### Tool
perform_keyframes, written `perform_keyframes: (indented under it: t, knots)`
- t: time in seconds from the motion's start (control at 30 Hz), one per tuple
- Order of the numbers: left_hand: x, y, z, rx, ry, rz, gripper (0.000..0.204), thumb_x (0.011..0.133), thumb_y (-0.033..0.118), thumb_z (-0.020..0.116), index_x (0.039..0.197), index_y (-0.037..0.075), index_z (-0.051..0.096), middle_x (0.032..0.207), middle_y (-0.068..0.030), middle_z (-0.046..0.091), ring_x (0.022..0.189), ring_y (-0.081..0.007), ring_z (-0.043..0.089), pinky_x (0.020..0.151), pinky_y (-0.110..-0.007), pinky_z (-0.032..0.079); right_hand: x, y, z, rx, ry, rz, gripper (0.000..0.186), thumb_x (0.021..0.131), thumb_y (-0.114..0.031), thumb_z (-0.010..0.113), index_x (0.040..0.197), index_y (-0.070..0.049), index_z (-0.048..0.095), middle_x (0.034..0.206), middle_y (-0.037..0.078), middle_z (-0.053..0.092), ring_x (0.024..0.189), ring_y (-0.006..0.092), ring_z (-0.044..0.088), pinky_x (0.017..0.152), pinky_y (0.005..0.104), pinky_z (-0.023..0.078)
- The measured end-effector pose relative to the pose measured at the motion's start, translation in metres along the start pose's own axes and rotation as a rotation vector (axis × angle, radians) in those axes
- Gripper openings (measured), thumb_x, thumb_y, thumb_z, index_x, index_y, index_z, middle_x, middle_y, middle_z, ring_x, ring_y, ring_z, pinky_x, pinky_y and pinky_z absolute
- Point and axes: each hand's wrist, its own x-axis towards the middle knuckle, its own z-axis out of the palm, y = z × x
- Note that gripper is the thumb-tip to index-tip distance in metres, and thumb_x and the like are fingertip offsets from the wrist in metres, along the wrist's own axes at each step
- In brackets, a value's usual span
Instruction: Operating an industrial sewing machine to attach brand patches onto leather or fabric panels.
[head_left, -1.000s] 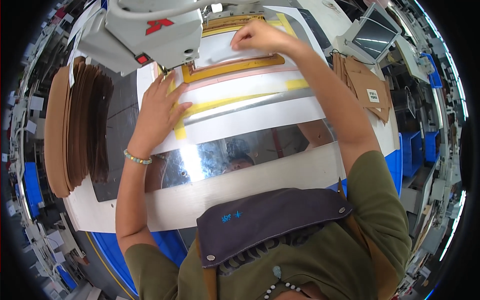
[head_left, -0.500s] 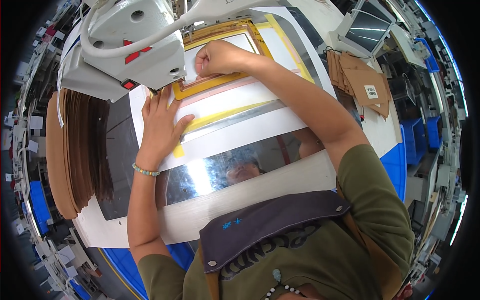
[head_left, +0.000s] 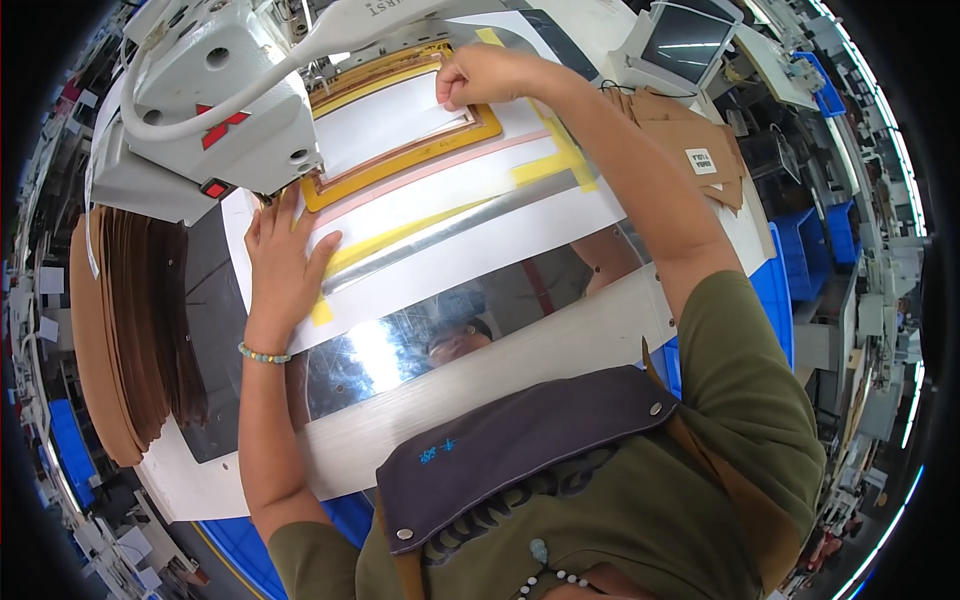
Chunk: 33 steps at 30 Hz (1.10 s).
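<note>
A yellow rectangular frame [head_left: 410, 160] with a brown inner edge surrounds a white panel [head_left: 375, 125]. It lies on a larger white sheet [head_left: 440, 245] with yellow and pink strips. My right hand [head_left: 490, 75] is closed in a pinch over the frame's right end, at the panel's edge; whatever its fingertips hold is too small to make out. With fingers spread, my left hand [head_left: 280, 265] lies flat on the sheet's left side, by the frame's near-left corner. Its fingertips reach below the white sewing machine head [head_left: 215, 110].
A shiny metal plate [head_left: 450, 330] spans the table's front. Stacked brown pieces [head_left: 115, 340] stand at the left edge. More brown pieces [head_left: 685, 135] lie at the right, below a monitor [head_left: 690, 40]. Blue bins [head_left: 800, 250] sit beyond the table's right side.
My right hand has gone from over the panel's middle to the frame's right end, still pinched. My left hand stays flat beside the frame. The whole view has shifted a little.
</note>
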Motion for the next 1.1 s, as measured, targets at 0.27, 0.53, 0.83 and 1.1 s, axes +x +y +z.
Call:
perform_keyframes:
  t: [0.27, 0.53, 0.83, 1.1]
  knots:
    - [0.000, -0.001, 0.004, 0.015, 0.016, -0.005, 0.056, 0.110, 0.043, 0.054, 0.150, 0.004, 0.061, 0.169, -0.0213, 0.042, 0.159, -0.0405, 0.033, 0.129, -0.054, 0.021, -0.009, -0.010, 0.007, -0.072, -0.020, -0.010, 0.008, 0.087, -0.003, 0.076, 0.094, -0.003, 0.074, 0.080, 0.005, 0.073, 0.079, 0.0180, 0.072, 0.071, 0.0348, 0.053]
    - [0.000, -0.002, 0.006, 0.027, 0.019, 0.006, 0.056, 0.109, 0.041, 0.055, 0.152, 0.005, 0.060, 0.170, -0.0209, 0.042, 0.158, -0.0408, 0.033, 0.128, -0.053, 0.022, 0.013, -0.029, -0.004, -0.313, -0.308, 0.057, 0.014, 0.080, 0.002, 0.072, 0.090, -0.008, 0.072, 0.079, 0.006, 0.072, 0.079, 0.0226, 0.069, 0.069, 0.0396, 0.051]
    - [-0.001, -0.002, 0.005, 0.024, 0.026, 0.001, 0.054, 0.109, 0.039, 0.057, 0.151, 0.006, 0.060, 0.170, -0.0198, 0.042, 0.157, -0.0410, 0.034, 0.128, -0.053, 0.022, 0.012, -0.024, 0.036, -0.773, 0.200, 0.087, 0.018, 0.092, -0.006, 0.064, 0.102, -0.010, 0.079, 0.119, 0.010, 0.071, 0.123, 0.0254, 0.064, 0.097, 0.0402, 0.058]
    - [0.002, 0.001, -0.001, -0.045, 0.019, -0.024, 0.050, 0.107, 0.038, 0.061, 0.144, 0.004, 0.065, 0.169, -0.0202, 0.043, 0.157, -0.0415, 0.035, 0.128, -0.053, 0.022, 0.045, -0.058, 0.057, 0.492, -0.173, -0.174, 0.033, 0.094, 0.000, 0.052, 0.117, -0.002, 0.075, 0.105, 0.013, 0.079, 0.097, 0.0233, 0.074, 0.089, 0.0346, 0.059]
